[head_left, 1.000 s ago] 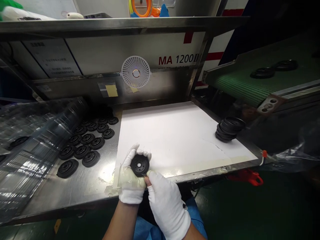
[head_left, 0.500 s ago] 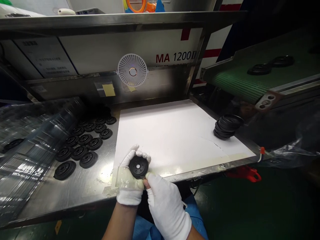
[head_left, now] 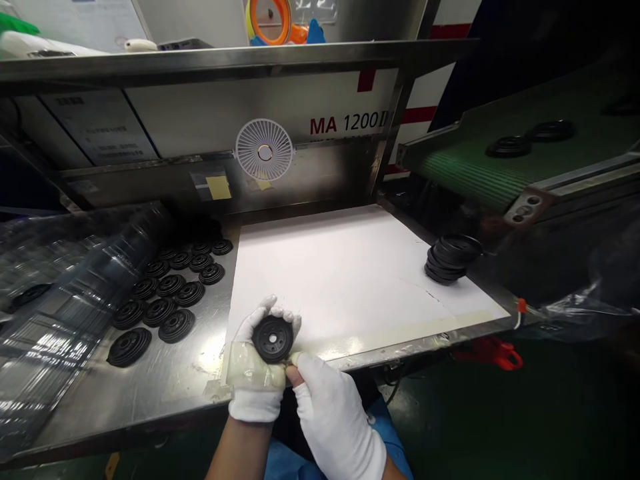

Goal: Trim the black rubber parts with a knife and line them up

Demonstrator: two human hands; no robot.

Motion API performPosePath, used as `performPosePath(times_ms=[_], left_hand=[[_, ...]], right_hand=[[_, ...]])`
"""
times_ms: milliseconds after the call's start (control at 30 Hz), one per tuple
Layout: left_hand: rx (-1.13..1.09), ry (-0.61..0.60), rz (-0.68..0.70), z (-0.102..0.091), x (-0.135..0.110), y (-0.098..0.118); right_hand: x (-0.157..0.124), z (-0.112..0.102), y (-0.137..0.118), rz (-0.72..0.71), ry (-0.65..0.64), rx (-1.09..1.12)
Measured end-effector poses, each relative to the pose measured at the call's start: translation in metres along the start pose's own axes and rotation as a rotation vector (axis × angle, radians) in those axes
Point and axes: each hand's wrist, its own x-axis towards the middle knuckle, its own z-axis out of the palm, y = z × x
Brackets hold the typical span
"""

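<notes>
My left hand (head_left: 257, 363), in a white glove with clear film round the palm, is closed round a black round plastic wheel (head_left: 273, 339). The wheel's face is turned up towards me, with a pale hole in its middle and smaller holes round it. Against its lower right edge is my right hand (head_left: 327, 403), also in a white glove, with a bare fingertip showing. Its thumb and finger are pinched on something small and thin that I cannot make out. Both hands are over the front edge of the white sheet (head_left: 320, 267).
Several black ribbed wheels (head_left: 177, 325) lie in rows on the metal bench at left, beside clear plastic trays (head_left: 75, 320). A leaning stack of black rings (head_left: 453, 257) stands at right. Further right, a green conveyor (head_left: 470, 160) carries black parts. A fan (head_left: 265, 150) is at the back.
The view has tilted slightly, so the scene sits a little lower. The wheel has turned slightly in my left hand, and my right hand stays at its lower edge.
</notes>
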Motion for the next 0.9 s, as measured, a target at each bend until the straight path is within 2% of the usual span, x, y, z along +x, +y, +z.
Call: performPosePath(times_ms=[67,200,300,433,733,900], left_hand=[[-0.04,0.016,-0.017,0.003,0.001,0.001],[-0.142,0.065,-0.162,0.01,0.004,0.005],[-0.166,0.112,-0.185,0.019,0.004,0.003],[-0.113,0.11,-0.065,0.031,-0.002,-0.006],[0.086,-0.06,0.168,0.056,-0.02,-0.026],[0.086,-0.038,0.25,0.079,-0.032,-0.04]], right_hand=[[0.0,-0.003,0.002,0.048,-0.024,0.145],[0.003,-0.013,0.007,0.153,-0.014,0.482],[0.004,-0.021,0.006,0.177,-0.005,0.614],[0.004,-0.029,0.005,0.2,0.003,0.593],[0.005,-0.046,0.01,0.235,0.107,0.614],[0.0,-0.058,0.025,0.276,0.258,0.671]])
